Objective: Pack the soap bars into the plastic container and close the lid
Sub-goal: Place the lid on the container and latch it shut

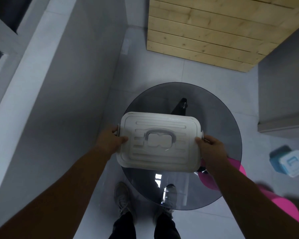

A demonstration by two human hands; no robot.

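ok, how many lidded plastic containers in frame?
2. A white container held at its short ends by the left hand and right hand over the round glass table; a blue container on the floor, far right. No soap bars visible.

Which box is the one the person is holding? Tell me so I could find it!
Look for the round dark glass table in the middle of the floor. Over it, the left hand and right hand grip the two short ends of a white plastic container. Its ribbed lid is on, with a grey handle in the middle, unlike the smaller blue box on the floor.
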